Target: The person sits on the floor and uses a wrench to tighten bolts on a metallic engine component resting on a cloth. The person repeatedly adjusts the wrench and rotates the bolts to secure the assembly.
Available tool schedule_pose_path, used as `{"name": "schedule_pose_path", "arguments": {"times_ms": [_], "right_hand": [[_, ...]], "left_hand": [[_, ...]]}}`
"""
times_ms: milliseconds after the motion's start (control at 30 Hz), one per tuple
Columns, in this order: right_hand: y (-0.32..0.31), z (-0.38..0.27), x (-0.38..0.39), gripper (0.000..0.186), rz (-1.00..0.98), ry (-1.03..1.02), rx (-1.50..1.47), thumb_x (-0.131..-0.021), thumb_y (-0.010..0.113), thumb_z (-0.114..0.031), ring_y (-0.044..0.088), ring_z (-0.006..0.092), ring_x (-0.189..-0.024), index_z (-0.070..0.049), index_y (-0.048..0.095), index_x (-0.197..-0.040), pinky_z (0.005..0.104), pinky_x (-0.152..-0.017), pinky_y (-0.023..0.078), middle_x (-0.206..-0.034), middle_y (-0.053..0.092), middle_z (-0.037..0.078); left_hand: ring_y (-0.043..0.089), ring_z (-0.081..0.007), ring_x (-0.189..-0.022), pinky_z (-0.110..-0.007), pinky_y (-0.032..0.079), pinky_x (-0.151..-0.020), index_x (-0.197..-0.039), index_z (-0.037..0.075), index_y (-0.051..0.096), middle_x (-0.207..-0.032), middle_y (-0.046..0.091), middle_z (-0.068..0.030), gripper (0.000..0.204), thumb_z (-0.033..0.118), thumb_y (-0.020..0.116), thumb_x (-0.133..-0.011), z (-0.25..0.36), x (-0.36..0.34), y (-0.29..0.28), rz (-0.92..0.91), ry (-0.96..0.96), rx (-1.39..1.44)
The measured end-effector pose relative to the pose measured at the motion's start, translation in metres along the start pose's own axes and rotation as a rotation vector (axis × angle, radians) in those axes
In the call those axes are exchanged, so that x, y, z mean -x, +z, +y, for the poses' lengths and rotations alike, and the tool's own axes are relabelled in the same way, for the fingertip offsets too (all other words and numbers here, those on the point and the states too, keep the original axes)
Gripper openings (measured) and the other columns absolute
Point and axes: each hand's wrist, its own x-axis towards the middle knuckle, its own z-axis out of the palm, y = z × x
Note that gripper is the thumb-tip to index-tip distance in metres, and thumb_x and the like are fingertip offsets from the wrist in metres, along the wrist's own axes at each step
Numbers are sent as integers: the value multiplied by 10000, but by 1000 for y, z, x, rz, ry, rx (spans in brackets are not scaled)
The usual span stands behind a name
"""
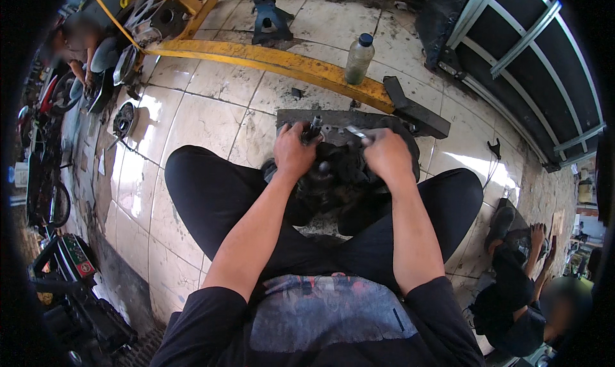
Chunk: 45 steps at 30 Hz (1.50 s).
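Observation:
My left hand [295,151] is closed round a dark metal part [312,131] with a bright, rounded upper end. My right hand [388,153] grips a shiny metal hand tool [356,132], its bright end pointing up and left toward that part; motion blur hides its exact kind. Below and between both hands, a dark, greasy bulky mass [325,175] lies between my legs, its outline hard to make out. Under my hands at the far side shows a dark, dirty slab [368,119] on the floor.
A yellow steel frame beam [256,58] crosses beyond the slab, ending in a dark crosspiece [416,108]. Beside it stands a bottle with a dark cap [359,59]. A blue-black stand [269,17] is farther off. Other people sit at far left [96,59] and lower right [512,303].

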Motion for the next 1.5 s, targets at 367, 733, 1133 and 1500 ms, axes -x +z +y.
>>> {"name": "schedule_pose_path", "arguments": {"times_ms": [367, 733, 1133, 1500], "right_hand": [[0, 0, -6, 285, -60, -101, -47, -955, 646, -255, 711, 410, -1047, -246, 789, -1202, 520, -926, 558, -1080, 751, 210], [3, 26, -26, 308, 73, -16, -58, -950, 624, -222, 705, 411, -1080, -204, 781, -1215, 507, -960, 550, -1134, 745, 218], [5, 26, -18, 277, 173, 96, -53, -974, 605, -221, 702, 429, -1070, -181, 784, -1181, 518, -947, 545, -1078, 742, 245], [12, 8, -10, 292, 249, 35, -119, -997, 568, -239, 692, 458, -1067, -119, 769, -1171, 544, -937, 544, -1081, 734, 268]], "left_hand": [[646, -450, -1117, -493, 502, -1023, -1173, 72, 727, -1072, 759, -180, 442, 289, 852, -808, -10, -1, 6, 19, 26, -17], [655, -437, -1104, -493, 509, -1017, -1122, 98, 730, -1040, 753, -185, 412, 305, 865, -793, -2, -5, 0, -11, -14, -26], [676, -399, -1068, -470, 510, -1019, -1040, 80, 729, -1018, 762, -154, 453, 365, 912, -739, 2, -2, 6, 62, -23, -2], [664, -347, -1069, -465, 530, -916, -1048, 96, 712, -1043, 741, -120, 435, 359, 900, -757, 5, -4, 6, 45, -69, -38]]}}
